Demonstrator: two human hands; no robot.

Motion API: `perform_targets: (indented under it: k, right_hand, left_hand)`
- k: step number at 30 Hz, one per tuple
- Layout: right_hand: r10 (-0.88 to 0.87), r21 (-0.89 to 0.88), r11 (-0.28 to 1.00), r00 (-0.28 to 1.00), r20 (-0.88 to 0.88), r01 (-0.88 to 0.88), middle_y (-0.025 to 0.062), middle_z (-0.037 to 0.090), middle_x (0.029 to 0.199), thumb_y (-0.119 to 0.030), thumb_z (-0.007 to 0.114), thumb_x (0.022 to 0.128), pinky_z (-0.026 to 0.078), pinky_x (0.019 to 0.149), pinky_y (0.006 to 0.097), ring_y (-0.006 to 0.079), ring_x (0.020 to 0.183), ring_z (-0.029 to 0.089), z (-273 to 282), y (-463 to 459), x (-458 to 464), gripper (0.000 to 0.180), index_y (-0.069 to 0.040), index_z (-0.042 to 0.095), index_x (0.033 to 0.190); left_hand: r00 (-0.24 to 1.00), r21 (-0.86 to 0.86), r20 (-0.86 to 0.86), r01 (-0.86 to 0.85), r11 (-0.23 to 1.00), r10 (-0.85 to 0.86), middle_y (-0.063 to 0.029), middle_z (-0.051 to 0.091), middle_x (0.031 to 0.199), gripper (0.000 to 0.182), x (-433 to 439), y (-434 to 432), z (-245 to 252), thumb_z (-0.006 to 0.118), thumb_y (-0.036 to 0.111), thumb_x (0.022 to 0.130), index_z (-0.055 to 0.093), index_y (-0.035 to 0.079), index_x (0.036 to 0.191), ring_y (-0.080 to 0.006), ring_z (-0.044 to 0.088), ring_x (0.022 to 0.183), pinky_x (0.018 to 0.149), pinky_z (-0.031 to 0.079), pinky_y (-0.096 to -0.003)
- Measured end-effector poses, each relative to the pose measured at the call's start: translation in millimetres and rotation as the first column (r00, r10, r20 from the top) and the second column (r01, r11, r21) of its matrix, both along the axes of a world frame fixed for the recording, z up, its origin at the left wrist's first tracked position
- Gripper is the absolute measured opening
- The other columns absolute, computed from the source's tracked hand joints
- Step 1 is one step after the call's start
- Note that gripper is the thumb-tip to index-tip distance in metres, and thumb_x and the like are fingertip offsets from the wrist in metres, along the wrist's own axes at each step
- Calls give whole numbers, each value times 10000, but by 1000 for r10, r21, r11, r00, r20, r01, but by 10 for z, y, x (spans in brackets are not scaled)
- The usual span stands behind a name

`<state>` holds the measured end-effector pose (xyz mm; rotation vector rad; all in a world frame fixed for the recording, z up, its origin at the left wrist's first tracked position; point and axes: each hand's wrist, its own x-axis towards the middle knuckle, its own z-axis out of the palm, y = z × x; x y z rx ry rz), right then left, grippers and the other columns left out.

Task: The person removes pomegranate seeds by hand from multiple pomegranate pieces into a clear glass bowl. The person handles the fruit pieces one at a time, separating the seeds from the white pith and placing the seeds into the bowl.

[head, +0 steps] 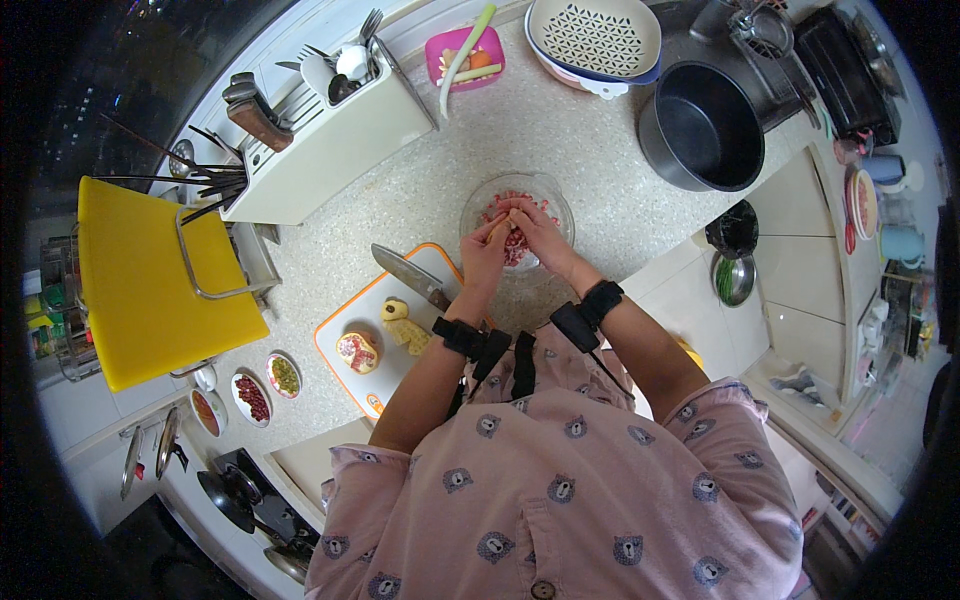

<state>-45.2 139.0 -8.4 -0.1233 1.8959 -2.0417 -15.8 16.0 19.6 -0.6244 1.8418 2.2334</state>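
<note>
Above a clear glass bowl (568, 214), my left hand (482, 253) and my right hand (546, 238) meet with their fingertips together. Between them is a small yellowish piece of pomegranate (498, 227), mostly covered by the fingers. Red pomegranate seeds (516, 253) lie in the bowl under my hands. To the left, a white cutting board (339, 328) with an orange edge lies partly beneath my left forearm. On it are a kitchen knife (409, 271), a cut pomegranate chunk (358, 352) and yellow pomegranate peel (406, 330).
A cream knife and utensil block (330, 142) and a yellow board (157, 285) stand at the left. Behind are a pink dish (491, 45) of vegetable pieces and stacked colanders (600, 41). A deep black pot (701, 127) stands right. Small bowls, one with red beans (251, 397), sit lower left.
</note>
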Motion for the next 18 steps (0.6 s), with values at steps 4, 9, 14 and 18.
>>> perform_targets:
  k: [4,9,14,18]
  right_hand:
    - [14,-2,1000,999,36,-14,63,549,1137,-197,416,964,369,962,283,160,1080,497,4,6,-5,287,-20,523,1164]
    - [18,-56,998,996,86,-13,65,549,1145,-179,427,948,377,957,284,159,1077,501,-38,-7,9,287,-23,524,1169]
    - [37,-452,881,934,355,137,86,556,1156,-202,422,948,411,919,283,159,1061,525,-17,-41,-5,319,-22,510,1196]
    - [-97,-292,929,910,403,228,94,571,1152,-265,429,955,450,858,280,162,1038,555,114,-30,-39,348,-4,550,1151]
  left_hand:
    - [1000,12,8,-19,1000,19,-56,658,800,234,-6,2,14,573,157,886,663,-16,1016,-102,597,595,457,495,-252]
    - [998,27,48,-37,999,36,-58,660,793,233,-17,-22,26,569,177,893,661,-11,995,-113,606,589,454,498,-257]
    - [992,55,111,-69,996,63,-58,664,817,258,-37,-38,90,566,206,900,645,-6,1023,-120,625,613,479,523,-261]
    - [997,42,71,-42,998,39,-56,666,833,262,-26,-50,54,563,210,903,643,-3,1033,-120,633,631,487,530,-259]
